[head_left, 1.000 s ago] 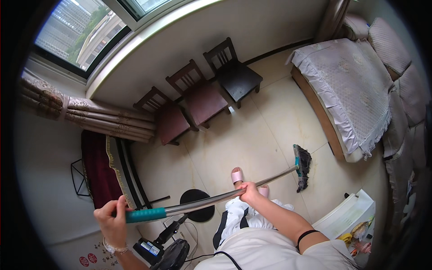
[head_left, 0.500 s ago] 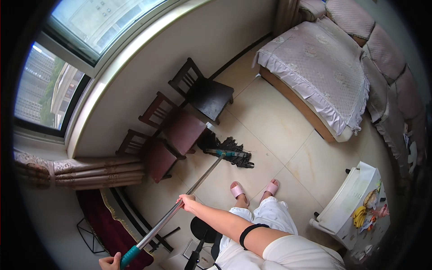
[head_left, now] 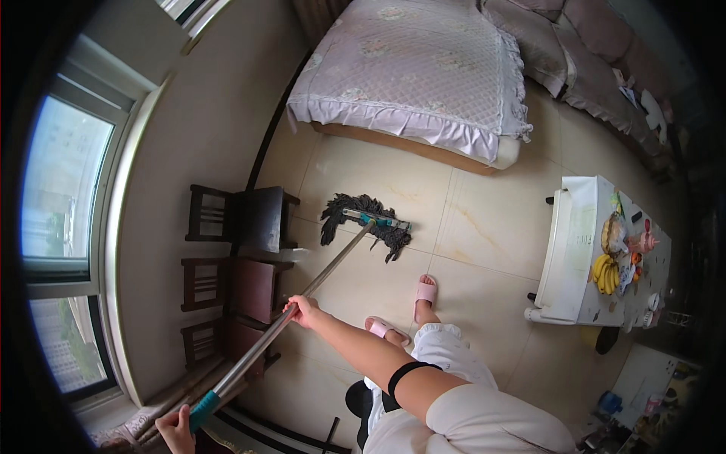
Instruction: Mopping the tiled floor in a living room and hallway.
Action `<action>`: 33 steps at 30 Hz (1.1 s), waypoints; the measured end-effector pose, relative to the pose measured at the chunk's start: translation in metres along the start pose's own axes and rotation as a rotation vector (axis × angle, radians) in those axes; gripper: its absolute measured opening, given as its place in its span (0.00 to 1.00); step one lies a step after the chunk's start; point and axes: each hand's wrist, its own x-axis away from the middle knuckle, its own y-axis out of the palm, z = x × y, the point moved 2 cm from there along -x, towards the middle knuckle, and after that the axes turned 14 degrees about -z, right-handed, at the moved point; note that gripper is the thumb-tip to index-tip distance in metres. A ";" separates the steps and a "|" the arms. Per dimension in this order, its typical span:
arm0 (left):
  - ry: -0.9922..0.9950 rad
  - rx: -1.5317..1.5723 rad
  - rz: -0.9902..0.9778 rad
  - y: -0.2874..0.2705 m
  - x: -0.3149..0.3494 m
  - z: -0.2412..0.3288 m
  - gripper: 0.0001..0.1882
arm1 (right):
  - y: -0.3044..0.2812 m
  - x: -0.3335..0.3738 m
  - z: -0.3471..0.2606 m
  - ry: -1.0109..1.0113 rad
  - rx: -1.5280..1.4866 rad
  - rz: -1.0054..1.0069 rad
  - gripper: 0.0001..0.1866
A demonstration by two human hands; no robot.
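A mop runs diagonally through the view, its silver pole (head_left: 261,346) ending in a teal grip at the lower left. My left hand (head_left: 177,431) is closed around that grip. Farther down the pole, my right hand (head_left: 302,310) wraps it, the arm reaching across from the lower right with a black band on it. The dark, stringy mop head (head_left: 368,206) lies spread on the floor, with a teal and silver clamp across it. Pink slippers (head_left: 426,296) are on my feet, a short way nearer than the mop head.
Several wooden chairs, including a black one (head_left: 261,219), line the window wall on the left. Past the mop head stands a bed-like seat with a frilled pale cover (head_left: 408,68). To the right is a white table (head_left: 578,250) bearing bananas (head_left: 606,274) and other fruit.
My view has turned to the right. The mop head has moved away from beside the chairs onto the floor before the covered seat, its strands spread wider. My feet have shifted; both hands keep their hold.
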 end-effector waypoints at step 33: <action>1.781 -0.506 -1.150 0.428 0.130 0.546 0.09 | -0.351 0.423 -0.233 -1.552 -1.172 0.305 0.06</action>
